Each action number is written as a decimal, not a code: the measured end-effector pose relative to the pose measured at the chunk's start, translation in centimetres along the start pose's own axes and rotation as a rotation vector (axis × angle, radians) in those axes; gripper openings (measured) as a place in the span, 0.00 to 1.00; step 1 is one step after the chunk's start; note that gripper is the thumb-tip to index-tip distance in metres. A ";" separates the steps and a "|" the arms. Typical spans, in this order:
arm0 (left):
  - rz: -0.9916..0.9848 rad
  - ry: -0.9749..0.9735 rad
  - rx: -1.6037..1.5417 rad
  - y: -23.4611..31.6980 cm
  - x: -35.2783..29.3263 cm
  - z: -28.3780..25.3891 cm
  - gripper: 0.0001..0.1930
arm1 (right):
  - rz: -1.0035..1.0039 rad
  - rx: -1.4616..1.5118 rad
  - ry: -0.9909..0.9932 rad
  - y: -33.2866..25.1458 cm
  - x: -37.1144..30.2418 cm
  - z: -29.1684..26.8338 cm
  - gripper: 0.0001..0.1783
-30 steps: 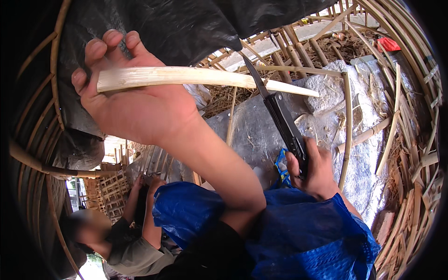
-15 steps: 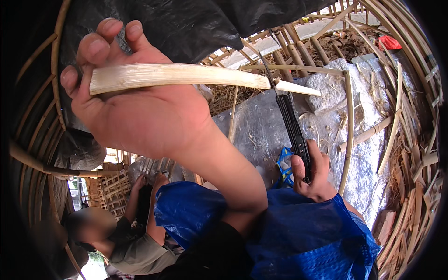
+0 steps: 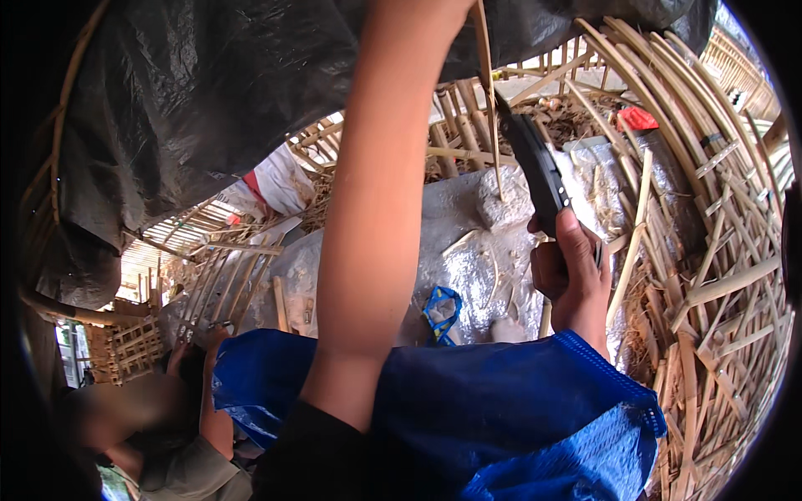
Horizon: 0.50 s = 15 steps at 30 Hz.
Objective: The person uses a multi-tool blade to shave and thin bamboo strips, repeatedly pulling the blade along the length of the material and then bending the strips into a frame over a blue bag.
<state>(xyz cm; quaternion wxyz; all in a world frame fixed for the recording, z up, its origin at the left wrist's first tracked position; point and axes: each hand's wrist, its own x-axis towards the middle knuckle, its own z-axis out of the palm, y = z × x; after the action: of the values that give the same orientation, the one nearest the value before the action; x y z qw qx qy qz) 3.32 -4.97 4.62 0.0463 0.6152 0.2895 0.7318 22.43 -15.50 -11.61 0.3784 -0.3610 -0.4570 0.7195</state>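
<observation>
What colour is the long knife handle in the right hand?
The long, slim knife handle is black, best seen in the head view.

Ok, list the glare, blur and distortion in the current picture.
Head view: glare whitens patches of the silvery sheet; head view: the co-worker's head is a featureless blur, while the knife is dark but its outline readable; head view: the strips bow near the right rim, perhaps partly through lens distortion, and the corners go black.
</observation>
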 end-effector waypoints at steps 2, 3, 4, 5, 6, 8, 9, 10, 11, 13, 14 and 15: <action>0.113 -0.038 -0.078 -2.1 1.3 2.1 0.12 | -0.160 0.018 0.054 -1.6 -0.1 0.2 0.24; 0.069 -0.018 -0.120 -2.3 1.9 4.2 0.12 | -0.304 -0.080 0.130 -2.9 -0.4 0.0 0.24; 0.074 -0.016 -0.104 -2.4 1.9 4.2 0.12 | -0.335 -0.009 0.089 -2.7 -0.3 0.1 0.24; 0.089 0.008 -0.052 -2.3 1.9 4.2 0.12 | -0.366 0.062 0.049 -2.3 -0.2 0.3 0.24; 0.104 0.032 -0.001 -2.3 1.9 3.9 0.12 | -0.394 0.104 0.001 -1.8 -0.1 0.5 0.25; 0.129 0.035 0.076 -2.0 1.1 4.5 0.11 | -0.302 0.076 0.080 -0.2 0.4 0.8 0.22; 0.153 0.026 0.180 -1.7 0.7 4.3 0.11 | -0.212 0.010 0.146 1.1 0.8 1.3 0.22; 0.161 0.029 0.176 -2.1 1.3 4.0 0.11 | -0.148 -0.070 0.084 2.4 1.3 0.9 0.21; 0.181 0.052 0.219 -2.9 2.0 3.5 0.11 | -0.083 -0.149 0.021 3.2 1.6 0.6 0.21; 0.202 0.078 0.239 -3.1 2.3 4.0 0.11 | 0.015 -0.041 0.044 2.1 1.5 -0.3 0.23; 0.194 0.094 0.295 -3.2 2.3 4.3 0.11 | 0.054 -0.019 0.107 1.1 1.4 -0.6 0.22; 0.174 0.103 0.388 -2.7 2.0 3.9 0.12 | 0.118 0.015 0.143 0.2 0.8 -0.1 0.22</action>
<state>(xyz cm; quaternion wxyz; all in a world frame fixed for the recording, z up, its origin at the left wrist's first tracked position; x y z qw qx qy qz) 5.66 -0.45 5.34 -0.1512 0.5971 0.3724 0.6942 22.12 -14.80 -11.99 0.3698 -0.4349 -0.4014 0.7162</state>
